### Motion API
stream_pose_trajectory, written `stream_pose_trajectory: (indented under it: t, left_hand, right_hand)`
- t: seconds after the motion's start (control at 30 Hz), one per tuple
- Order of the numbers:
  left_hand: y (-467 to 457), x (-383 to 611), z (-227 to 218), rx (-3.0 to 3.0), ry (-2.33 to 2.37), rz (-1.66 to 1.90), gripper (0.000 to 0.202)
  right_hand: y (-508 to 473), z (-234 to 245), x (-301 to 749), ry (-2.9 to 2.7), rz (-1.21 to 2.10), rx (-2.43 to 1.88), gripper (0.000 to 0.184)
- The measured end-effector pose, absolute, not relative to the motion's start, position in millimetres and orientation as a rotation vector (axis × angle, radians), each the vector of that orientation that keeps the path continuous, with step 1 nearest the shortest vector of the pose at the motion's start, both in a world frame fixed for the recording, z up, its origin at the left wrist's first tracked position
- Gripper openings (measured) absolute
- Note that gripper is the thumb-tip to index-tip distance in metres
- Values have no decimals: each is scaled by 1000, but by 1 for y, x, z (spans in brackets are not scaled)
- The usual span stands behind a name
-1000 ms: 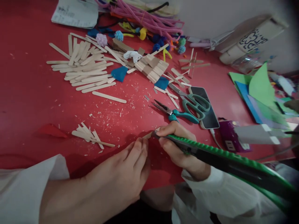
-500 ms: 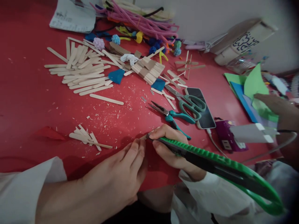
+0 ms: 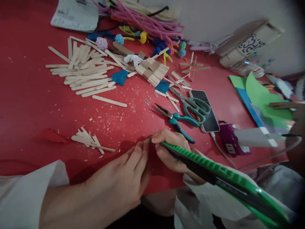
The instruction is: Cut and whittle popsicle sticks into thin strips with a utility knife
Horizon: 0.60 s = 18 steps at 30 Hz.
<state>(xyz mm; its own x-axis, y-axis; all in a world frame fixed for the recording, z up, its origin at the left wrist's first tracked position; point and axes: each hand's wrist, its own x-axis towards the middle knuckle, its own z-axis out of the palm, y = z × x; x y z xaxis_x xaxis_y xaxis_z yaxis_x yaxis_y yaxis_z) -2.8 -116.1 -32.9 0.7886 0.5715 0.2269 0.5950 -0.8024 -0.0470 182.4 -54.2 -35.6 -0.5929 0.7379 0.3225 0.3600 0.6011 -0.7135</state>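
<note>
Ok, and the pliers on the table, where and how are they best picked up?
Probably from above, pinching the pliers across both teal handles just behind the pivot, where they sit close before splaying apart. The scissors crowd the upper handle's end and the right hand is near the lower one, so a sideways approach looks tighter.

The left hand [image 3: 119, 179] hides most of the thin wooden piece [image 3: 148, 140]; the green cutter's [image 3: 202, 163] blade is too small to make out. The top edge crops the paper [image 3: 75, 18], its writing blurred. Scissors [image 3: 196, 107] partly cover the phone [image 3: 212, 124].
</note>
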Motion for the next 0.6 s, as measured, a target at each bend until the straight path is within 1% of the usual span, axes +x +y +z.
stream_pose_trajectory:
  t: [0.13,0.23,0.37,0.6]
  left_hand:
    - [-116,-3,-31,-2844,-960,-325,53]
    - [-116,-3,-30,-2843,-972,-321,50]
    - [-116,-3,-33,-2838,-958,-315,54]
    - [-118,-2,-39,-2896,-979,-259,69]
  right_hand:
    - [-54,-40,180,-2189,895,-772,15]
    - [-54,-40,178,-2199,890,-751,16]
    - [-54,-38,179,-2196,855,-738,15]
    - [-63,-28,188,-2080,844,-1066,19]
